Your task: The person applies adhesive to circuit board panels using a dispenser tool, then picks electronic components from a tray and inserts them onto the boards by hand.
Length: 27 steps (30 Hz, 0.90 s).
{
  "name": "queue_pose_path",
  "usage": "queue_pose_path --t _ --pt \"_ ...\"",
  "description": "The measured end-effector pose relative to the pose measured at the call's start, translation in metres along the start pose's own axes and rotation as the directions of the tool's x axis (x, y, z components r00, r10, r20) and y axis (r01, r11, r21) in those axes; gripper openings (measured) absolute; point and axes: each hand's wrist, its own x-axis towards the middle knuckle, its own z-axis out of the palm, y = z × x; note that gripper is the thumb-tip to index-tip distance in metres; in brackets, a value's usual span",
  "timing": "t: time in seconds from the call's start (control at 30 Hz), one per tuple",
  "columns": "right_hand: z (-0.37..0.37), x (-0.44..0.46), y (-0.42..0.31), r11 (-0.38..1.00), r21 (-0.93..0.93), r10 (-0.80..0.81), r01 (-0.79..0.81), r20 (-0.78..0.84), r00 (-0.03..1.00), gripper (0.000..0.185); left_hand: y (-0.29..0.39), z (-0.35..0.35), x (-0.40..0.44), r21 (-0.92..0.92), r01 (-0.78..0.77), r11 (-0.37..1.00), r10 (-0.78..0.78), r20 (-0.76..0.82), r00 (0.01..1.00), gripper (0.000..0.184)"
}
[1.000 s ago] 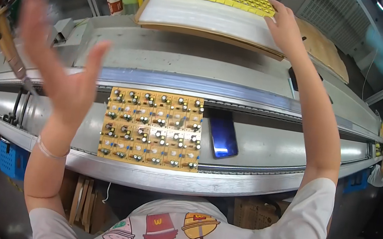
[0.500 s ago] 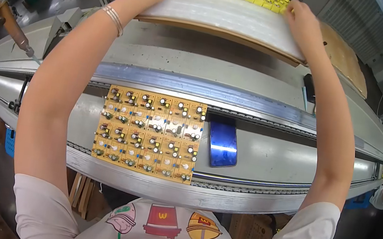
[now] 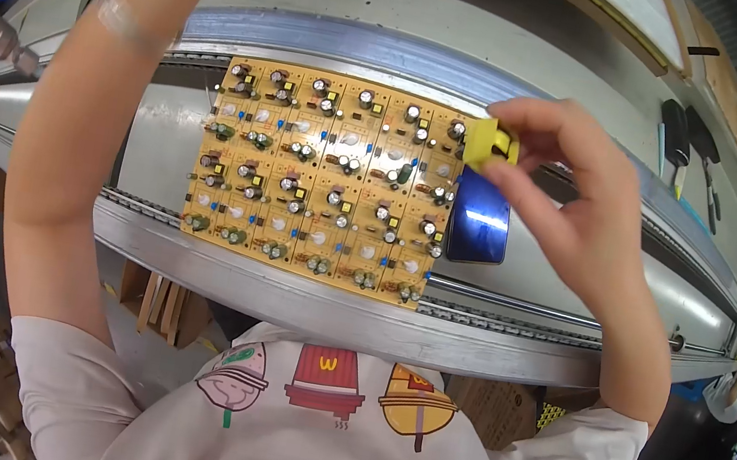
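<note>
Between the thumb and fingers of my right hand (image 3: 572,181) is a small boxy yellow transformer (image 3: 490,145), held over the upper right corner of the circuit board panel (image 3: 319,178). The panel is tan, split into several boards with capacitors and other parts standing on it, and spans the two conveyor rails. A shiny blue phone-like slab (image 3: 480,220) lies just right of the panel, partly under my right hand. My left forearm (image 3: 112,70) reaches up past the top edge; the left hand itself is out of the picture.
A metal rail (image 3: 341,45) runs behind the panel and another rail (image 3: 279,298) in front. Dark-handled tools (image 3: 677,135) lie at the upper right, near a wooden-edged tray (image 3: 611,3). At the left a tool with a metal tip (image 3: 6,38) juts in.
My right hand has come down from the tray of yellow parts to the panel with one transformer. My left hand has left the view at the top. The camera has tilted down.
</note>
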Motion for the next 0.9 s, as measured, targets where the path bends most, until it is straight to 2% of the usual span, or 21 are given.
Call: queue_pose_path --t 0.03,0.07,0.17,0.2,0.3,0.37,0.47,0.57,0.7,0.77,0.9 --pt "0.005 -0.003 0.001 1.000 -0.019 0.015 -0.015 0.015 1.000 0.028 0.022 0.000 -0.022 -0.127 0.076 0.989 -0.073 0.030 0.997 0.020" --pt "0.009 -0.006 0.002 0.999 -0.038 0.029 -0.028 0.029 0.999 0.028 0.031 -0.006 -0.040 -0.128 0.077 0.989 -0.073 0.035 0.997 0.020" --pt "0.014 -0.010 0.002 0.996 -0.065 0.068 -0.064 0.063 0.996 0.028 0.030 -0.022 -0.095 0.117 0.002 0.993 -0.051 0.418 0.907 0.036" --pt "0.015 -0.009 0.002 0.994 -0.077 0.079 -0.072 0.085 0.993 0.029 0.032 -0.022 -0.107 0.114 0.004 0.993 -0.052 0.420 0.906 0.036" --pt "0.022 -0.009 0.005 0.994 -0.093 0.067 -0.058 0.092 0.994 0.029 0.034 -0.021 -0.133 -0.080 0.108 0.991 -0.050 0.527 0.848 0.029" --pt "0.026 -0.010 0.009 0.994 -0.107 0.018 -0.012 0.056 0.998 0.029 0.031 -0.020 -0.140 -0.038 0.103 0.994 -0.067 0.538 0.840 0.029" --pt "0.029 -0.010 0.004 0.990 -0.136 0.054 -0.046 0.057 0.997 0.028 0.031 -0.021 -0.145 0.040 0.087 0.995 -0.094 0.561 0.822 0.029" --pt "0.029 -0.008 -0.001 0.983 -0.175 0.064 -0.053 0.060 0.996 0.028 0.039 -0.023 -0.142 0.228 0.159 0.961 -0.268 0.613 0.743 0.028" --pt "0.030 -0.004 -0.007 0.970 -0.245 0.016 0.003 0.075 0.997 0.027 0.042 -0.023 -0.142 0.286 0.153 0.946 -0.298 0.581 0.757 0.023" --pt "0.032 -0.002 -0.009 0.957 -0.282 -0.041 0.062 0.082 0.996 0.026 0.037 -0.022 -0.145 0.257 0.130 0.958 -0.260 0.581 0.771 0.022" --pt "0.035 -0.001 -0.016 0.941 -0.331 -0.037 0.064 0.087 0.996 0.025 0.032 -0.020 -0.148 0.199 0.050 0.979 -0.157 0.569 0.807 0.021"
